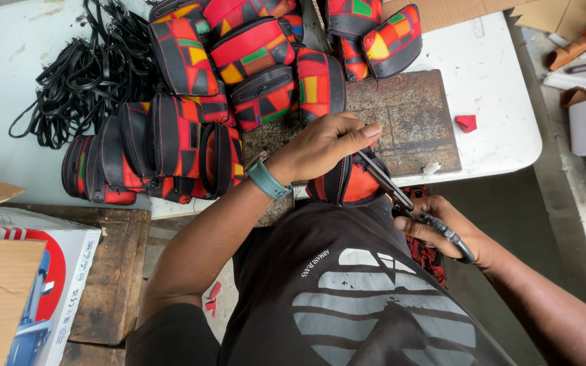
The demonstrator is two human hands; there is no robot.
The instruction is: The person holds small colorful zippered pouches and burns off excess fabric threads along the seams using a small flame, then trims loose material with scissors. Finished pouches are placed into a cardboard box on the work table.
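Carefully now: left hand point(323, 146) gripping pouch point(347, 184), right hand point(442, 227) closed on scissors point(408, 203); blades near fingers, likely to nick with any slip.

white table point(490, 102), wooden bench point(113, 271), grey floor point(510, 203)

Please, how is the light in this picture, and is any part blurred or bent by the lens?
Head view: soft, even light with faint shadows; the white table is bright but not glaring; left hand, scissors and pouch are sharp; table edges curve noticeably, a wide-lens bend.
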